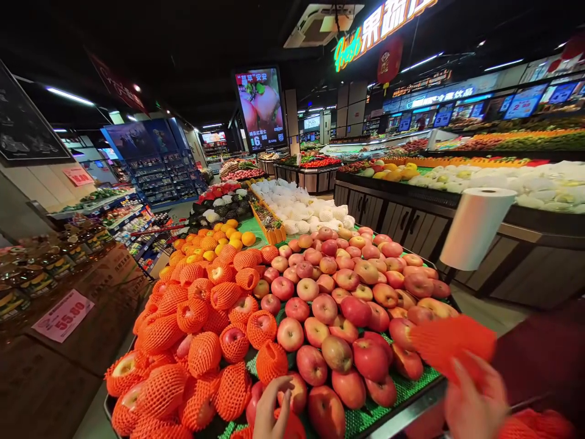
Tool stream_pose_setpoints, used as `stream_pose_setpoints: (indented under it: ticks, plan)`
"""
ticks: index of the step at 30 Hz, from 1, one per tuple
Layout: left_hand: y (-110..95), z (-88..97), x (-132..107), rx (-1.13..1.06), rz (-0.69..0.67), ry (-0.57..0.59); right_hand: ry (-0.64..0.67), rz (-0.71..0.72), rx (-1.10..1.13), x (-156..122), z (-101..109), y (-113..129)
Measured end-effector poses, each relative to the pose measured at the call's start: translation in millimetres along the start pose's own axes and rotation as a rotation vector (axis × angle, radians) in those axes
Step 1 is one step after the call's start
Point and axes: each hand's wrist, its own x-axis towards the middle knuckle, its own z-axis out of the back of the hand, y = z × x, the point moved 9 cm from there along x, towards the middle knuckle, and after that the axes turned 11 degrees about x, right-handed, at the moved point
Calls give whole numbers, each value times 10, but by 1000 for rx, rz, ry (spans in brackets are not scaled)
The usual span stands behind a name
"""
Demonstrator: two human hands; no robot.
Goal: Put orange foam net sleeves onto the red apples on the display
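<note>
Pinching 1 orange foam net (450, 341) in right hand (478, 396), near the display rim (406, 421), right side; left hand (273, 413) curled at front apples (326, 411), can't tell if gripping. Beyond: oranges (208, 244), then white-netted fruit (301, 210), lit screen (260, 110) farther back.

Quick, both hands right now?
Left hand: fingers curled by the apples; grip can't be told.
Right hand: closed, holding an orange foam net.

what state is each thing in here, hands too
net: held, looks flattened
right hand: closed on the net
loose apples: unwrapped, heaped
left hand: fingers bent, at the loose apples; grip unclear
netted apples: in orange nets, heaped
oranges: unwrapped, heaped
screen: lit
sign: lit
roll: on end, slightly tilted
</note>
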Motion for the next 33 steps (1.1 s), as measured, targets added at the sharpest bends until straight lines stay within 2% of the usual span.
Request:
stream_pose_setpoints:
  ticks: [1, 2, 5, 7, 9, 12, 13, 16, 18, 19, 23, 26, 28, 31, 33]
  plan:
    - [-16, 26, -9, -21, 8, -42, 81, -29, -16, -100, -139, -84]
    - [-43, 48, -17, -29, 1, -75, 228, -76, -49, -237, -341, -199]
    - [-163, 151, -32, -9, -71, -178, 758, -200, -112, -857, -921, -552]
    - [-230, 197, -31, -25, -117, -181, 1017, -249, -107, -1268, -1113, -692]
    - [-266, 201, -15, -115, -129, -107, 1139, -265, -89, -1528, -1185, -723]
    - [-311, 157, 8, -199, -86, 63, 1275, -275, -73, -1769, -1267, -625]
    - [-329, 163, 15, -192, -64, 86, 1335, -278, -82, -1842, -1298, -581]
    - [-380, 272, 41, -118, -7, 6, 1460, -294, -142, -1996, -1343, -541]
    - [-372, 343, 50, -101, 33, -74, 1403, -325, -159, -1982, -1320, -626]
    - [-350, 342, 55, -90, 50, -76, 1350, -337, -157, -1957, -1299, -689]
    - [-212, 278, 70, 28, 55, -4, 1134, -273, -160, -1816, -1234, -888]
    - [-87, 271, 65, 37, 76, -1, 943, -178, -134, -1658, -1215, -886]
    - [-33, 285, 59, -21, 94, -32, 766, -120, -113, -1531, -1155, -851]
    - [-69, 325, 51, -131, 45, -119, 491, -81, -100, -1410, -971, -832]
    - [-126, 365, 32, -183, 9, -206, 438, -119, -64, -1438, -917, -866]
